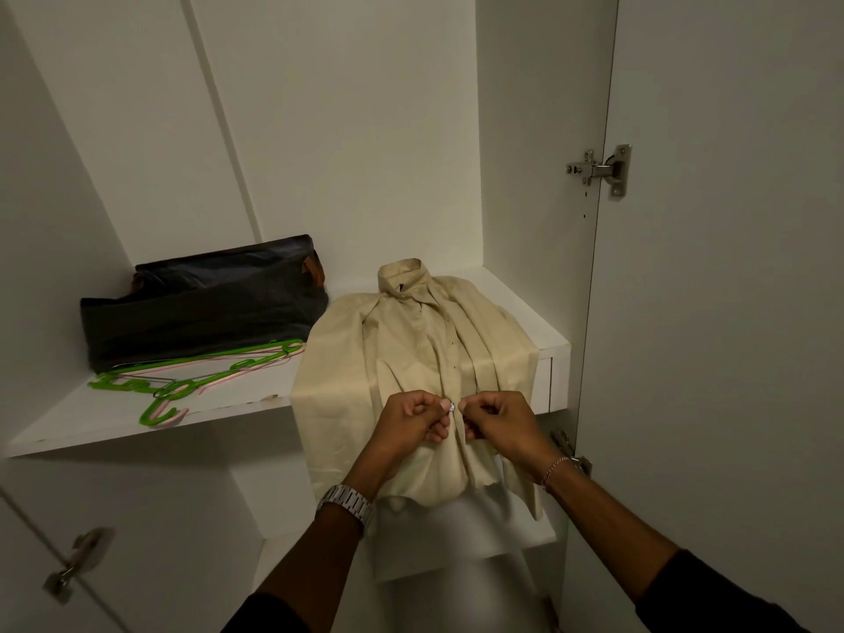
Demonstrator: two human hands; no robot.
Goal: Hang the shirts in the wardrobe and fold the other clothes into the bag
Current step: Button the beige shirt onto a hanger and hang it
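The cream shirt (411, 354) lies collar-up on the wardrobe shelf (114, 418), its lower half hanging over the edge. Left hand (413, 418) and right hand (495, 415) each pinch the front placket around 1 small button (451, 407). The cloth looks light, limp and crease-prone; best held at collar or shoulders for the green hangers (182, 376) beside the dark bag (205, 308).

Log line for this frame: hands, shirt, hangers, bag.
left hand: pinching button | right hand: pinching placket | cream shirt: on shelf, hem overhanging | green hangers: unused, on shelf | dark bag: behind hangers
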